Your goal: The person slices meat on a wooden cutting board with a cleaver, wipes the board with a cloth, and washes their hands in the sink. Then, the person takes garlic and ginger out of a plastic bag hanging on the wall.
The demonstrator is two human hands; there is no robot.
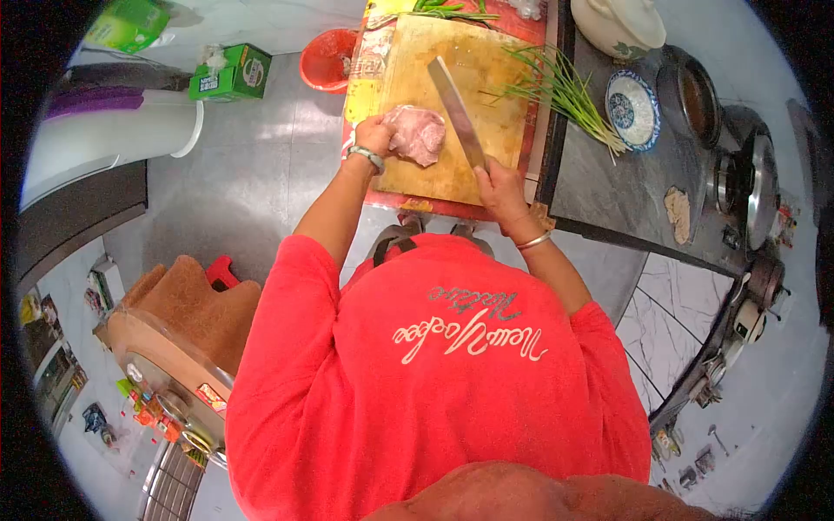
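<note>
At the chopping board [413, 74], you stand square to its near edge in a red top [443, 391], both arms reaching forward over the work. Your left hand [374, 136] is closed on the left edge of a slab of raw pink meat [419, 139], which sits left of centre toward the near half of the board; the grip probably steadies it, with the fingers kept to the side away from the blade. Your right hand [500, 190] is wrapped around the handle of a kitchen knife [458, 113], its blade angled away from you and just beside the meat, apparently apart from it; whether the edge touches the wood cannot be told. A bundle of scallions [569, 95] spans from the board's right side to the dark counter [586, 191], white ends near a blue-and-white bowl [651, 104], likely laid there to leave working room in the middle. More greens [443, 10] lie along the far edge, perhaps for the same reason. A red plastic tub [317, 74] stands past the board's left side, seemingly within easy reach of your left arm.
</note>
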